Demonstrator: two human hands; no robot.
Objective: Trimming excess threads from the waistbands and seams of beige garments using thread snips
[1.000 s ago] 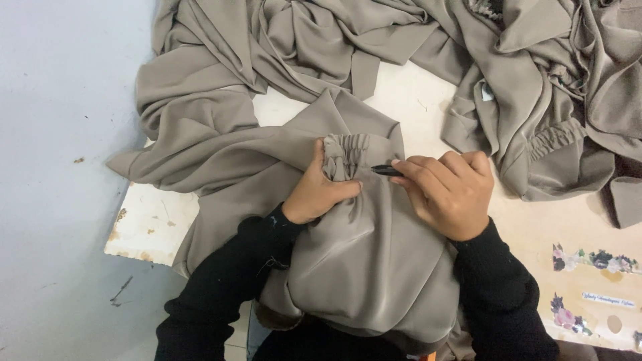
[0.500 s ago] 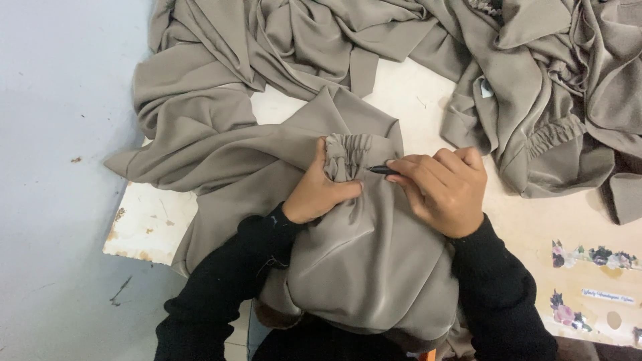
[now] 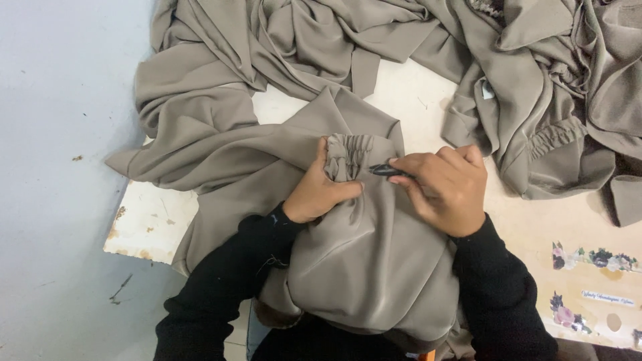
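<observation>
The gathered cuff (image 3: 349, 155) of the taupe cloth (image 3: 374, 254) is pinched shut in the left hand (image 3: 321, 190); a small dark tool (image 3: 382, 170) is clamped in the right hand (image 3: 445, 187), just beside it. The cloth is draped over the bench (image 3: 144, 224). It is judged soft, light, slippery; best held at the elastic gathers.

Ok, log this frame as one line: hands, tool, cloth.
left hand: pinching gathered cuff | right hand: holding small dark tool at the gathers | taupe garment: draped over table edge
</observation>
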